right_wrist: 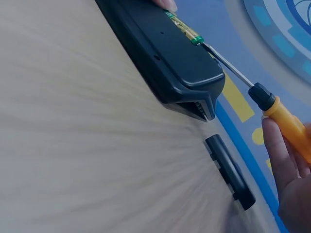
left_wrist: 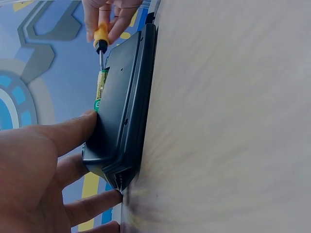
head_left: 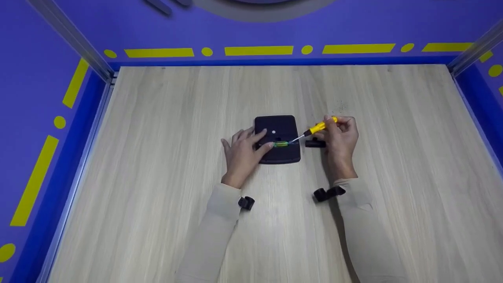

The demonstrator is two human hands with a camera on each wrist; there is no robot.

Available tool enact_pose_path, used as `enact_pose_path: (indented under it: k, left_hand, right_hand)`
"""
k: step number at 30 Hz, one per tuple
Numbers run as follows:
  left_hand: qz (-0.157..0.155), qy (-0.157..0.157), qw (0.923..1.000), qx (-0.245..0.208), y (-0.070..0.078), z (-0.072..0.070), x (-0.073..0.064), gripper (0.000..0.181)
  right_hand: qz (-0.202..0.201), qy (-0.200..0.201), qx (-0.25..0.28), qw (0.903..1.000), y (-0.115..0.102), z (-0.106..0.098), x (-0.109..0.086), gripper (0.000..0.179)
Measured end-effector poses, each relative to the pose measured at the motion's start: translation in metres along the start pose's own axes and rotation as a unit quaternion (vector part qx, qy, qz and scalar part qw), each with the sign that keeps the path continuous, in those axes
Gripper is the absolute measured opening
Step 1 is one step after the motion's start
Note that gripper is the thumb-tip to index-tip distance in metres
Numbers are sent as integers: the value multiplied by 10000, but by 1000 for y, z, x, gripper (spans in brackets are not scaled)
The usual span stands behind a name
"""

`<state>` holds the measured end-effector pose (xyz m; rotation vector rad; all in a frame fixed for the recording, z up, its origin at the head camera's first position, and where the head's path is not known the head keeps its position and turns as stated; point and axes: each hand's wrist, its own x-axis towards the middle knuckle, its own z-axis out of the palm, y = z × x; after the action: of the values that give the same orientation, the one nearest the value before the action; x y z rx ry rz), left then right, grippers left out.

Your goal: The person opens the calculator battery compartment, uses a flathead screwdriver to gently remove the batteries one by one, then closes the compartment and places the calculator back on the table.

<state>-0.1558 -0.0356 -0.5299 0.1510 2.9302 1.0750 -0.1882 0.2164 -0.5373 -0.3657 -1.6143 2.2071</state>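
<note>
Left hand (head_left: 241, 153): fingers extended and spread at a black case (head_left: 277, 155), thumb against one end of the battery (head_left: 280, 144) lying across it. Right hand (head_left: 341, 137): fingers pinch a yellow screwdriver (head_left: 319, 127), tip at the battery's opposite end. A black cover (head_left: 315, 144) rests beside the case on the wood-grain bench (head_left: 165, 165). Beyond: blue wall (head_left: 259, 35), yellow markings.

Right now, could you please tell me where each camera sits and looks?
On the head: looks forward and down at the black device; left hand, right hand, sleeves show.
On the left wrist: looks along the device; left hand, right fingers show.
On the right wrist: looks at the screwdriver; right hand, left fingertip show.
Both wrist views share device, battery, screwdriver.
</note>
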Motion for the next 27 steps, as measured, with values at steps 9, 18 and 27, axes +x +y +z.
enact_pose_path:
  k: [9,18,27]
  left_hand:
    - [69,-21,10000,-49,-1,0,0,55]
    - [39,-42,10000,4,-1,0,0,55]
    - [-34,-102,9999,115,0,0,1,55]
  right_hand:
    - [-1821,-684,-769,9779,-24,17,-17,21]
    - [-3507,-1027,-1670,9157,-33,31,-32,21]
    - [-4452,-1237,-2400,8538,-40,38,-40,25]
